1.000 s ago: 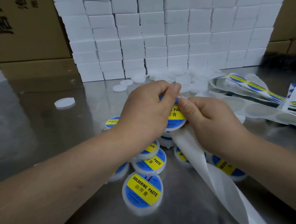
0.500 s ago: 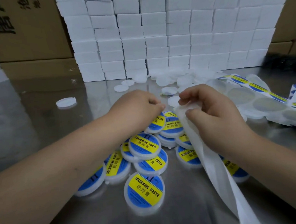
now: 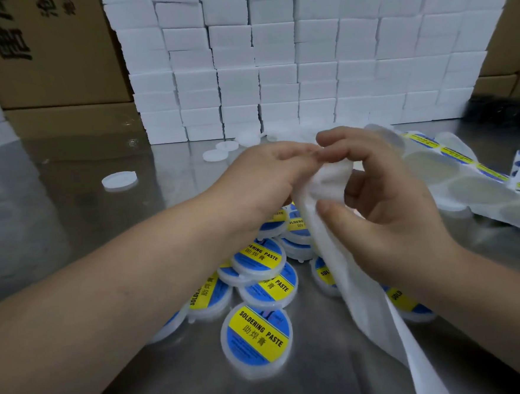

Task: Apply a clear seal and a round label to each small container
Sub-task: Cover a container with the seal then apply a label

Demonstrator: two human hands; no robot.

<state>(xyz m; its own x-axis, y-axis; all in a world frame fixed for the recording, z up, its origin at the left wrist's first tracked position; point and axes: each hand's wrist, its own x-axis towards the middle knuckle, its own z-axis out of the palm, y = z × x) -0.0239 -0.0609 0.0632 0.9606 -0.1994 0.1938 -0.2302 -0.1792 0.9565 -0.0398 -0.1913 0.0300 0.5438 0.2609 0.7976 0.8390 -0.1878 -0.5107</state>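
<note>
white backing strip was gripped in right hand; left hand touched its top, grasp unclear, above labelled containers.

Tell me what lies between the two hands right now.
In the head view, the bunched white backing strip: the right hand grips it, and the left hand reaches toward its top.

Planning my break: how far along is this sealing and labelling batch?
Done: a pile of labelled containers lies in front of the person. In hand: the right hand grips a white backing strip, with the left hand fingertips at its top; no container is held. Left: plain white rounds wait by the white boxes, and the label sheet carries unused labels.
</note>
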